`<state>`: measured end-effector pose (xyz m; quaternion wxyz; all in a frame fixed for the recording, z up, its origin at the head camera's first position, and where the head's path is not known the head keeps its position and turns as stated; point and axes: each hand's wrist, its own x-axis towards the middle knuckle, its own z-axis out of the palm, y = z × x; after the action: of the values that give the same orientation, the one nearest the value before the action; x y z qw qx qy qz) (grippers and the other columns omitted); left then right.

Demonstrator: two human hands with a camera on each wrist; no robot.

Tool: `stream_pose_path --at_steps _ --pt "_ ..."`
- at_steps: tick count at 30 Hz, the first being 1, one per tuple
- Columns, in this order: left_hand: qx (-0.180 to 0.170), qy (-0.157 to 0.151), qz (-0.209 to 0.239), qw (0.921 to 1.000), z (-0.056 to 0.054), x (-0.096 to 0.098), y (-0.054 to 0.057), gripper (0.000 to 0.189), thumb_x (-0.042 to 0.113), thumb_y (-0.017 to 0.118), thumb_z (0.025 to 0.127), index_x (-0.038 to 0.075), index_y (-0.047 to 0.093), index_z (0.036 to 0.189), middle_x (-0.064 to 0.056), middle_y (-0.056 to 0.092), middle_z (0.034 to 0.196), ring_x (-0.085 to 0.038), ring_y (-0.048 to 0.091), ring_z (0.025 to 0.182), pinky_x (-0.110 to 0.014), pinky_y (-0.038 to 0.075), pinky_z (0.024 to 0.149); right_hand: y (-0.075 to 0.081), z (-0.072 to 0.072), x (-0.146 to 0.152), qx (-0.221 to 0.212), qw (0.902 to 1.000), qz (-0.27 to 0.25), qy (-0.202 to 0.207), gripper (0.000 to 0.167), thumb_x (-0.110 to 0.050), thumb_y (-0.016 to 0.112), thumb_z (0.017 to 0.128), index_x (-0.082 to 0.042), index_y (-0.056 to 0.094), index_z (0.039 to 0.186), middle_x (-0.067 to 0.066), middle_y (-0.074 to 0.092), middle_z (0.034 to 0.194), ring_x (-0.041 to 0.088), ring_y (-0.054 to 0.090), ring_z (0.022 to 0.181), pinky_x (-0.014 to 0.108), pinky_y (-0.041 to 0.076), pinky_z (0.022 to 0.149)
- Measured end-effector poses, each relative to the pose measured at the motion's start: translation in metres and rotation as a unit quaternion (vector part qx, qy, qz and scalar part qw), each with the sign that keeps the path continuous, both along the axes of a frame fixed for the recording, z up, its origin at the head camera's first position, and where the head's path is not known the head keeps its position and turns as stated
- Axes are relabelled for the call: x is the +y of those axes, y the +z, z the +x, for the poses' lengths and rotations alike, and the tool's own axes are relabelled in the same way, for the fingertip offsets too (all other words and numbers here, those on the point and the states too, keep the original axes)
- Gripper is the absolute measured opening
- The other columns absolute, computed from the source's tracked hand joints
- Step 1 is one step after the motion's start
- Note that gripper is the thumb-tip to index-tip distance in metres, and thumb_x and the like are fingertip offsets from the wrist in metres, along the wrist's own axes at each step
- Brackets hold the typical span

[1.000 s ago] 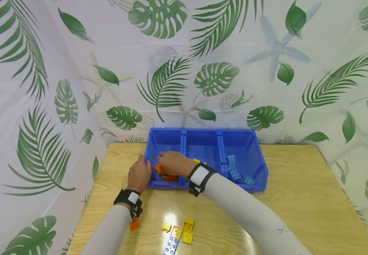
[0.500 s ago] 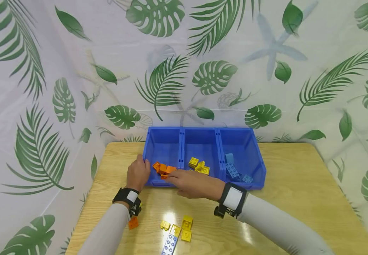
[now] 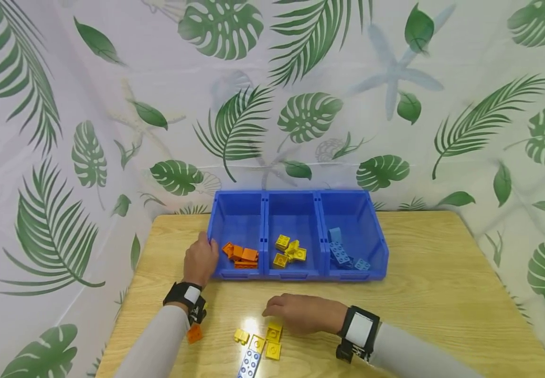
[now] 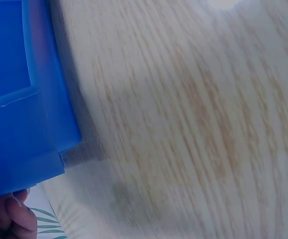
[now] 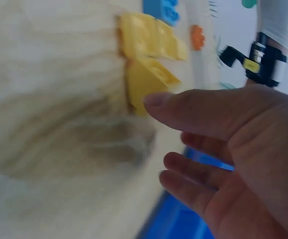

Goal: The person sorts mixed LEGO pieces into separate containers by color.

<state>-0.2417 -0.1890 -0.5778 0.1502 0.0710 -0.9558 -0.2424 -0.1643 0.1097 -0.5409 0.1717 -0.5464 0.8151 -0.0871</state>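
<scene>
My left hand [image 3: 200, 261] holds the left wall of a blue three-compartment bin [image 3: 293, 275]; in the left wrist view its curled fingers [image 4: 20, 215] show at the bin's corner. My right hand [image 3: 304, 313] is over the table in front of the bin, fingers relaxed and apart, nothing between them. In the right wrist view its thumb overlaps a yellow toy brick [image 5: 146, 82]. That brick [image 3: 274, 331] lies beside more yellow bricks [image 3: 273, 350] and a light blue brick [image 3: 249, 363] with studs up. Near my left wrist lies an orange brick [image 3: 194, 333].
Orange bricks [image 3: 248, 255] lie in the bin's left compartment, yellow bricks [image 3: 282, 241] in the middle one and blue bricks [image 3: 340, 253] in the right one. A leaf-patterned cloth [image 3: 253, 173] hangs behind the wooden table [image 3: 442, 294].
My right hand has come out of the left compartment, leaving orange bricks there, and moved toward the front right to the yellow bricks on the table. My left hand has stayed at the bin's wall.
</scene>
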Motion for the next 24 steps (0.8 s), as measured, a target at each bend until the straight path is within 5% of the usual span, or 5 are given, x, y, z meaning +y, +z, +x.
stream_pose_path --at_steps 11,24 --pt "-0.003 -0.004 0.000 1.0000 0.001 0.000 -0.001 0.026 0.023 0.053 0.103 -0.001 0.055 0.095 -0.022 0.066 0.074 -0.042 0.070 0.067 -0.051 0.051 0.057 -0.018 0.015 -0.002 0.009 0.9985 -0.047 0.026 0.051 -0.002 0.066 0.095 -0.018 0.060 0.143 -0.002 0.066 0.138 0.012 0.062 0.123 0.023 0.052 0.104" --pt "-0.010 -0.001 0.002 0.9999 0.001 0.000 -0.001 0.026 0.023 0.052 0.103 -0.001 0.056 0.096 -0.022 0.066 0.075 -0.041 0.071 0.069 -0.050 0.052 0.057 -0.022 0.020 -0.003 0.039 0.9989 -0.006 0.027 0.025 -0.017 0.075 0.093 -0.021 0.071 0.118 -0.007 0.069 0.110 0.002 0.060 0.096 0.014 0.050 0.085"
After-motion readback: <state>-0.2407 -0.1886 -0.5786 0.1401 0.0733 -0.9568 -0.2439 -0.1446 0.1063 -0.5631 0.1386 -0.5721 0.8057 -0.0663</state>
